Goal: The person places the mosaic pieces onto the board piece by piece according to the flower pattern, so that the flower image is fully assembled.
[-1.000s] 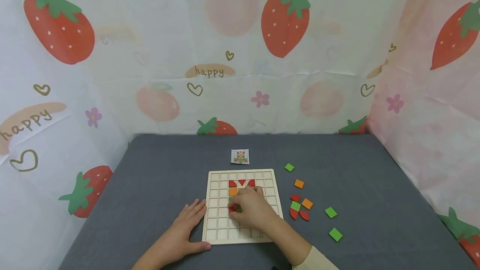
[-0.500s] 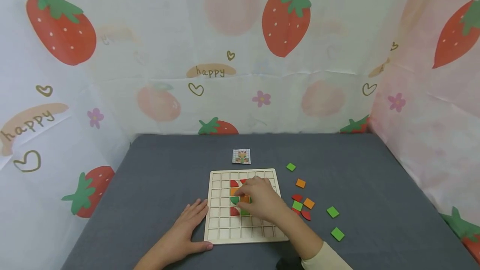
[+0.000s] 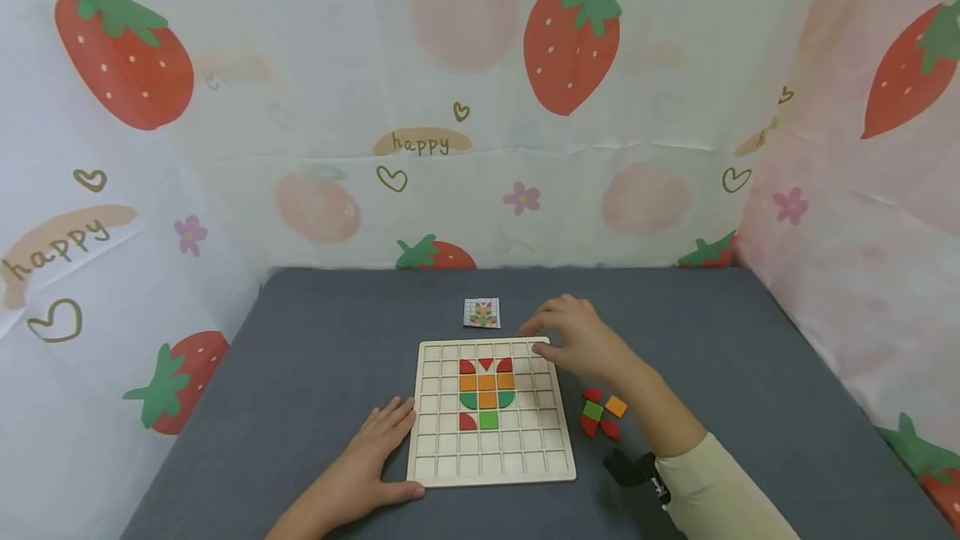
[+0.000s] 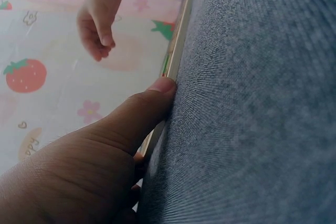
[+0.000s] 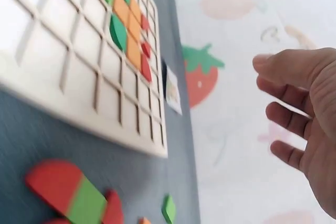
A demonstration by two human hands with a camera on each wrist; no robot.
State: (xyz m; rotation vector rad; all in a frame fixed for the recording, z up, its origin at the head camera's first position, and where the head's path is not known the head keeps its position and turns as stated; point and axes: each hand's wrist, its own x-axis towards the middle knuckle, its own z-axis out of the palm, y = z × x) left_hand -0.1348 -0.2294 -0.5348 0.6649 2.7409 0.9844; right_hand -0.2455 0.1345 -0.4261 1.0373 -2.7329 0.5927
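My left hand (image 3: 369, 455) rests at the left side of a wooden grid board (image 3: 442, 468), fingers straight along its edge. In the left wrist view the thumb (image 4: 149, 95) touches the board's side. Raised above the board's far right corner, my right hand (image 3: 581, 338) has loosely curved fingers and holds nothing. On the board lie red quarter-round tiles (image 3: 468, 422), a red triangle (image 3: 486, 364), several orange squares (image 3: 487, 400), green quarter-round tiles (image 3: 506, 399) and a light green square (image 3: 489, 420) near the middle.
A small pattern card (image 3: 482, 313) lies beyond the board. To its right are loose red pieces (image 3: 611, 429), a green square (image 3: 592, 411) and an orange square (image 3: 617, 406). Other loose tiles are hidden behind the right arm in the head view. A strawberry-print cloth (image 3: 570, 190) encloses the table.
My right hand has left the light green square in the middle of the board and moved up and to the right, past the board's far corner. The left hand has stayed in place.
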